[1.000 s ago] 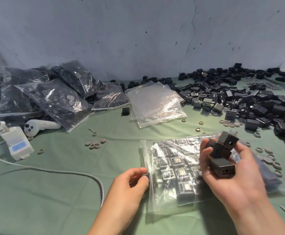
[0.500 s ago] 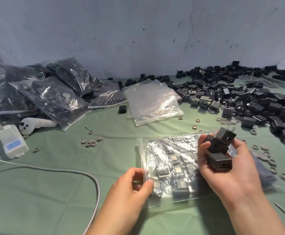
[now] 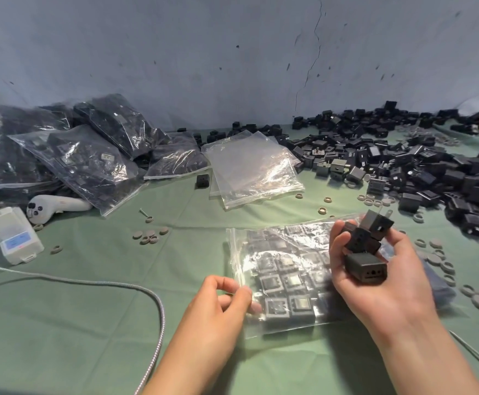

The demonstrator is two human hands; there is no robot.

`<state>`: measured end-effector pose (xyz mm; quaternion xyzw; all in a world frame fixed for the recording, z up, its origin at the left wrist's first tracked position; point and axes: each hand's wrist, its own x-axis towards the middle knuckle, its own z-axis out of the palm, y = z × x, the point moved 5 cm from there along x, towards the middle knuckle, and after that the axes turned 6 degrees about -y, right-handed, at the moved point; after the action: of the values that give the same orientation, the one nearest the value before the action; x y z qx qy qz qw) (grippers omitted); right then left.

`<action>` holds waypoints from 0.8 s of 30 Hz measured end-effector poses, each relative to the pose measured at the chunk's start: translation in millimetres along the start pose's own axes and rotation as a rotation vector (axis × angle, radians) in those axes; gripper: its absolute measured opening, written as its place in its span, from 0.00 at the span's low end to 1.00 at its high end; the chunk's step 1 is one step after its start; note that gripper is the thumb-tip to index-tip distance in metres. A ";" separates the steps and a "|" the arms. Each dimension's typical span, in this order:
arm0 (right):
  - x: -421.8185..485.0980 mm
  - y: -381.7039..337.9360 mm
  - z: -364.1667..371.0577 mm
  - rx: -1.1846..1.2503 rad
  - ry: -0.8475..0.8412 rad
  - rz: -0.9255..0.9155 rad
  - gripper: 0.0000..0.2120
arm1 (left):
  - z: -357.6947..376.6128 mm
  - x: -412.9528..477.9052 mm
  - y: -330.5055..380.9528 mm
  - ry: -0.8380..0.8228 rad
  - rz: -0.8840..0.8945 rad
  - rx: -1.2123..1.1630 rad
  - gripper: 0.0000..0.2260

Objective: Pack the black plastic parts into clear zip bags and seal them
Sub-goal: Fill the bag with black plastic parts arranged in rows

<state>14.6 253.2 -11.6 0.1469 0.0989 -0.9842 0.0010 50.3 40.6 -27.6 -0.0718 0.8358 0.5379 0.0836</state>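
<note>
Zip bag point(image 3: 282, 280) lies flat on green cloth point(image 3: 90, 323), rows of parts inside, long axis running away from the person. Left of it, left hand point(image 3: 221, 306) pinches its near-left edge, thumb against fingers. Over its right side, right hand point(image 3: 380, 283) cups several black parts point(image 3: 366, 249), bottom one's holed end facing the person.

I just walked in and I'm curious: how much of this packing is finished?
Done: a heap of filled bags at the back left. In hand: the left hand pinches the edge of a half-filled bag, while the right hand holds a few black parts. Left: a big loose pile of parts and empty bags.
</note>
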 end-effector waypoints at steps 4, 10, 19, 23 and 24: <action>-0.5 0.2 1.0 -0.014 0.000 -0.007 0.16 | 5.7 -1.9 0.6 -0.027 -0.005 0.011 0.07; -1.9 -0.8 0.0 -0.075 0.014 -0.015 0.19 | 2.3 0.2 -1.3 -0.022 -0.009 -0.051 0.06; -0.9 7.9 4.9 -0.178 -0.029 0.107 0.23 | -20.2 4.8 35.0 0.407 0.321 -0.125 0.04; -4.4 28.3 8.4 -0.484 -0.059 0.237 0.15 | -4.2 9.1 66.1 0.262 0.468 -0.109 0.05; -5.0 32.7 10.7 -0.584 -0.078 0.245 0.13 | 1.8 11.1 73.2 0.221 0.498 -0.085 0.06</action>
<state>17.3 218.9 -6.5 0.1134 0.3586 -0.9117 0.1653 24.2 72.0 34.2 0.0742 0.8084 0.5654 -0.1460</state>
